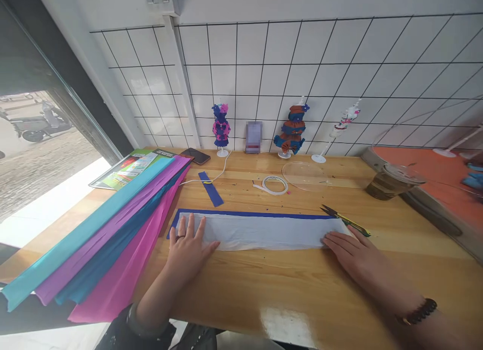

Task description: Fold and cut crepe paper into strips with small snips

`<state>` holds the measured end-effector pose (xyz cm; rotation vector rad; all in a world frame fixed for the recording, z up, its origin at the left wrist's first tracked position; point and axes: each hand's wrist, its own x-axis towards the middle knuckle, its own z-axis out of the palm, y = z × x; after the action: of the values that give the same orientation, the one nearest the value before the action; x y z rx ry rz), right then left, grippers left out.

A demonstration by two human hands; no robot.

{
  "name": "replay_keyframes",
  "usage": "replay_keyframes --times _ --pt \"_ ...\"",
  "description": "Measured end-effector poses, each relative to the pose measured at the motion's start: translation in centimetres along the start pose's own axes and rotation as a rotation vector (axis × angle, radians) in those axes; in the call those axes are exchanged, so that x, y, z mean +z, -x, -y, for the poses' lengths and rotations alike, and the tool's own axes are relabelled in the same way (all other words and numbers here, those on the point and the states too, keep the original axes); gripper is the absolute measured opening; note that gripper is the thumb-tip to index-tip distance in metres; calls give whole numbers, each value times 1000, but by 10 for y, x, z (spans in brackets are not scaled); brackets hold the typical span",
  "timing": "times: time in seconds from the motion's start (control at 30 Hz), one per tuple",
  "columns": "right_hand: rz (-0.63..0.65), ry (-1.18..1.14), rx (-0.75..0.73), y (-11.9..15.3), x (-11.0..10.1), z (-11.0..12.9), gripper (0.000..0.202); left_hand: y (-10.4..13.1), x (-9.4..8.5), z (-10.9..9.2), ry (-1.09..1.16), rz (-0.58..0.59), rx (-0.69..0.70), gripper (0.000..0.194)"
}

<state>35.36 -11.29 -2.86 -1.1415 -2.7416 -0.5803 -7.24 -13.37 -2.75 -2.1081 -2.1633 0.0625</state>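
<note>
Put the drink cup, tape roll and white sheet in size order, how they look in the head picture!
White sheet: largest
Drink cup: middle
Tape roll: smallest

craft workspace with tissue paper (264, 232)

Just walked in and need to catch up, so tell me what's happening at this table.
A person's left hand and right hand press flat on the two ends of a white sheet, which lies over a blue strip showing along its far edge. Scissors lie beside the right hand, untouched. A roll of white tape and a small blue piece sit farther back.
</note>
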Motion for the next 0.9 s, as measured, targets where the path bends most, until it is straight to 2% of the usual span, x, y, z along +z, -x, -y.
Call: replay_keyframes --times 0.1,0.3,0.47,0.6,0.73,0.9 --pt "-30 -21 23 3 2 -2 38 0 -2 -1 20 3 -8 73" --pt "3 -124 214 -3 0 0 33 3 -5 -1 49 -10 -4 72" --pt "12 -236 274 -5 -5 1 35 4 -4 -1 73 -3 -8 72" --pt "7 -236 315 -6 -6 -2 39 4 -6 -1 96 16 -17 74" --pt "25 -205 279 -8 -3 -1 39 4 -4 -1 108 10 -19 74" --pt "-50 -66 99 -4 3 0 35 5 -1 0 121 -9 -22 74"
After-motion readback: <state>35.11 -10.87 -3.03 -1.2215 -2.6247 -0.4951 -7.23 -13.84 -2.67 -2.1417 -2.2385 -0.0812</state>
